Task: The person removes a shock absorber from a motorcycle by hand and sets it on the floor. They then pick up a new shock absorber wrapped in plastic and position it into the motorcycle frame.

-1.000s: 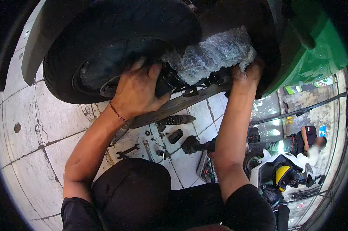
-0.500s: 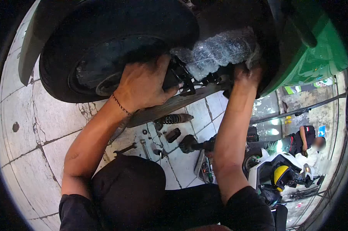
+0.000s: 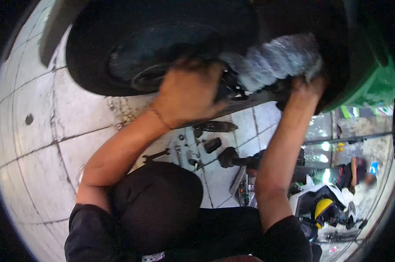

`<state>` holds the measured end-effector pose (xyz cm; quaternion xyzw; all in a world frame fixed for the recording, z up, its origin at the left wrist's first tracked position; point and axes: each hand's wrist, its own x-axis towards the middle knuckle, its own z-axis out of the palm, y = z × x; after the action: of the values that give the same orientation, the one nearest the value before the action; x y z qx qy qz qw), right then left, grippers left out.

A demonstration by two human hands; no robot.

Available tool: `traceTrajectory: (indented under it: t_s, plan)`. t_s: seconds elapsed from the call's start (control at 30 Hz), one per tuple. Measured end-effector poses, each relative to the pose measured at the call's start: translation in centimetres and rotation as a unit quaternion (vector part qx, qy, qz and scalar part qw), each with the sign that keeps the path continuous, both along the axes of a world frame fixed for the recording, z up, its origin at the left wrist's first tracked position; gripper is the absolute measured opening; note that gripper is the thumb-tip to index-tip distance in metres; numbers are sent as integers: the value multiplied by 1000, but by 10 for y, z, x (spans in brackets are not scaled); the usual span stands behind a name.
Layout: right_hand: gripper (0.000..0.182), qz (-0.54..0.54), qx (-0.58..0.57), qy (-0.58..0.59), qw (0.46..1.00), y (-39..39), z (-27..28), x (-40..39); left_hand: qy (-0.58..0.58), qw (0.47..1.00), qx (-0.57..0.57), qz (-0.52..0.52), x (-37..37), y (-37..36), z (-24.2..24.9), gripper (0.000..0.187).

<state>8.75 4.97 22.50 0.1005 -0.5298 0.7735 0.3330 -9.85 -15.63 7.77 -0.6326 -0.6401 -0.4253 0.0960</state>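
Observation:
My left hand (image 3: 189,94) is at the hub side of a large black wheel (image 3: 92,65), beside dark metal parts (image 3: 234,85). Its thumb points right, while the other fingers are blurred and lost in shadow. A bundle wrapped in clear plastic (image 3: 278,59) sits between my two hands, under the dark bodywork. My right hand (image 3: 309,89) reaches up at the bundle's right end, its fingers hidden behind the plastic and in the dark. What either hand grips cannot be made out.
On the tiled floor (image 3: 35,131) lie a wrench (image 3: 156,155), a dark spring part (image 3: 217,126), a small black part (image 3: 212,145) and a long dark object (image 3: 232,158). Green bodywork (image 3: 368,89) is at right. Beyond are a scooter with a yellow piece (image 3: 324,206) and a person (image 3: 348,174).
The whole view has shifted, so wheel, bundle and both hands appear further right. My left hand is blurred by motion and remains at the hub. My right hand stays by the bundle.

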Motion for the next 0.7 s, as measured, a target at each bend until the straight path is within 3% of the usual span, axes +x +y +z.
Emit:
traceTrajectory:
  t_s: [0.07,0.1,0.13,0.17,0.3,0.33,0.4,0.43,0.53,0.57,0.63,0.7]
  plan:
    - [46,-52,-12,-21,998,-32,12,-10,-45,996,-5,-78,8,1,-3,72]
    - [46,-44,-18,-17,999,-52,13,-27,-42,997,-11,-70,12,1,-5,72]
    - [47,-325,13,-62,944,-76,10,-49,-50,996,15,-65,16,0,-6,70]
    - [47,-580,44,-103,807,-89,7,-62,-59,995,42,-64,18,-1,-7,69]
    - [46,-496,70,-190,844,-11,0,1,-78,982,52,-166,-16,-31,7,59]
    - [44,-399,57,-173,899,-8,1,9,-106,977,37,-182,-34,-38,7,53]
    - [41,-251,38,-128,959,-1,3,25,-48,996,64,35,-52,-40,-15,38]
    - [41,-202,27,-111,973,3,3,33,-68,996,46,42,-58,-41,-30,32]
    - [41,-142,29,-163,976,31,-4,41,-68,995,43,50,-71,-39,-49,20]
    - [43,-92,92,-183,974,38,-5,48,-59,995,62,45,-72,-39,-52,15]
    - [46,-42,155,-201,966,36,-7,48,-71,994,74,46,-69,-35,-57,16]
    - [46,-2,142,-184,972,41,-13,51,-83,992,86,46,-70,-34,-56,17]
